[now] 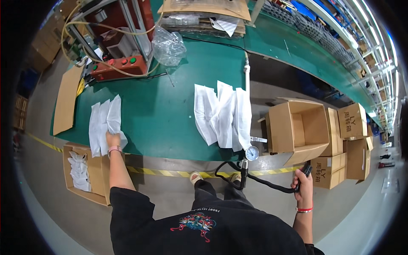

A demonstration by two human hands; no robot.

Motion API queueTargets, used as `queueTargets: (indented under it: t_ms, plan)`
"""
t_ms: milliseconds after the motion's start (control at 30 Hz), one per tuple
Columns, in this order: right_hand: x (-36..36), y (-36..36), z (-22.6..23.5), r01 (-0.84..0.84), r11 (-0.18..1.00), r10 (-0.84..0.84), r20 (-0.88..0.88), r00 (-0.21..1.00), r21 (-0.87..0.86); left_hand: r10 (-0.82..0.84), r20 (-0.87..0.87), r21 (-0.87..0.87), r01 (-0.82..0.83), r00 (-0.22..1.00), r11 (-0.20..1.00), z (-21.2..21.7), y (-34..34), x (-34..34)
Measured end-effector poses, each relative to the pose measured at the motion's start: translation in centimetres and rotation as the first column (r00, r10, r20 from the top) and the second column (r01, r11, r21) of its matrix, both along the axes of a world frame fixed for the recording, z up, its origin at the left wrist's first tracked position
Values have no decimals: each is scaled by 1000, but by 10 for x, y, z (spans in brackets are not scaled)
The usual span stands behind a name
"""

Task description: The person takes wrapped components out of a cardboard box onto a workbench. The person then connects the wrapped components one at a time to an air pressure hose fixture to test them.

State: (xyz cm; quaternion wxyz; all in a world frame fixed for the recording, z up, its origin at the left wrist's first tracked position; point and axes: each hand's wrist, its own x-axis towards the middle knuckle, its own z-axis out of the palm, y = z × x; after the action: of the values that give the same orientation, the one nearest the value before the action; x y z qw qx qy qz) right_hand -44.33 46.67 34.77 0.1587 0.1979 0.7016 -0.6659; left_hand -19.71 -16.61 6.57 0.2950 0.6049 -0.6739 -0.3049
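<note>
Several white, soft-looking wrapped pieces (100,123) lie side by side at the left front of the green table. My left hand (112,139) is closed on the near end of the rightmost of these, its fingertips partly hidden. Another overlapping group of white wrapped pieces (219,114) lies at the table's right edge. Beside it are a white tube (247,80) and a round dial gauge (252,153). A black hose (270,183) loops from below the gauge to my right hand (303,185), which is wrapped around a black handle (307,170) off the table's right side.
A carton (104,180) with white pieces inside stands below the table's left front. An open carton (301,131) and more boxes (352,121) stand at right. A red-based machine (119,68), clear plastic bag (169,46) and stacked cardboard (204,6) occupy the table's back.
</note>
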Motion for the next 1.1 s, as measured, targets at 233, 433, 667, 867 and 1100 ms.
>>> queueTargets:
  t_ms: [233, 433, 667, 867, 1100]
  plan:
    - [0, -6, -14, -10, 998, 11, 21, 1000, -69, -431, -21, -55, 429, 902, 901, 79, 203, -154]
    - [4, 8, -8, 13, 992, -14, -5, 1000, -124, -396, 76, 222, 372, 915, 901, 32, 298, -238]
    - [8, 58, -21, 119, 974, -120, 5, 993, -195, -148, 192, 417, 56, 970, 907, 49, 303, -272]
    - [0, 94, -29, 135, 961, -131, 30, 991, -240, -24, 18, 608, 8, 1000, 794, 64, 294, -258]
    - [-21, 143, -35, 0, 941, 11, 32, 999, -338, 140, -674, 659, 504, 725, 558, 145, 301, -180]
